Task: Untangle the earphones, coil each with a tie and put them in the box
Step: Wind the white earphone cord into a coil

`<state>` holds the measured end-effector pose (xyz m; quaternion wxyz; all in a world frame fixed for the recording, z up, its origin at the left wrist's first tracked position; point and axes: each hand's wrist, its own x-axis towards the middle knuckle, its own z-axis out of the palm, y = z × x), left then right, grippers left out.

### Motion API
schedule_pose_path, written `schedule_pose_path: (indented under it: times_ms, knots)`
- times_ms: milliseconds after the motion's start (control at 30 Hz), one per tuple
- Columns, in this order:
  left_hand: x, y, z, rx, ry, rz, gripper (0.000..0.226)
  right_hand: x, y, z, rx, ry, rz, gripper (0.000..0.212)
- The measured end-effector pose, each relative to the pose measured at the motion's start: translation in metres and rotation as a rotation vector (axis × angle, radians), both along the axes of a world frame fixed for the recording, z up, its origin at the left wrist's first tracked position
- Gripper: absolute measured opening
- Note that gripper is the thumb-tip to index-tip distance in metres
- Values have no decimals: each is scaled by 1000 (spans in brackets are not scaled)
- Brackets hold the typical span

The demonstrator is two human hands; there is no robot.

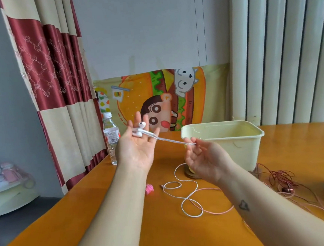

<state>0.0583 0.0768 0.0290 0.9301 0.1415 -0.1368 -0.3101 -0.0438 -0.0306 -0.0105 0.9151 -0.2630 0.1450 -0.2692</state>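
— What takes up most of the scene?

— An orange tabletop (127, 232). The pale yellow box (236, 146) stands open at its far right side, and I can't make out anything inside it.

— And the hands?

— Both are raised above the tabletop, palms up. The left hand (138, 150) is left of the box, its fingers (137, 117) straight and spread, released rather than clenched. The right hand (202, 158) is in front of the box's near left corner, with thumb and forefinger pinching a white cord.

— Anything else that big?

— A clear water bottle (111, 138) stands upright at the tabletop's left edge, just beyond the left hand.

— Where are the earphones?

— The buds of the white earphones (140, 128) lie across the left hand's fingers. Their cord runs taut to the right hand's pinch, then drops to the tabletop and loops in the near middle. A pink cable (218, 212) crosses that loop and trails off to the right. The red earphones (278, 177) lie in a loose tangle near the box's right side.

— Smaller bits?

— A small pink piece (149, 189) lies on the tabletop, just left of the white cord's plug end.
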Motion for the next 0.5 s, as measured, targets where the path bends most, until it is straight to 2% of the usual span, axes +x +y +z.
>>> schedule_pose_path:
  times_ms: [67, 133, 300, 433, 500]
  knots:
    - [18, -11, -14, 82, 39, 66, 32, 4, 6, -5, -151, 44, 5, 28]
    - [25, -18, -23, 180, -19, 111, 36, 6, 12, -6, -316, 92, -16, 29]
    - [22, -36, -48, 538, -452, 144, 25, 6, 17, 1, -614, 101, -141, 28]
    - [27, -44, -65, 590, -711, -27, 37, 11, 15, 7, -800, 73, -227, 31]
    - [26, -44, -62, 594, -821, -66, 34, 14, 10, 10, -837, 58, -256, 29]
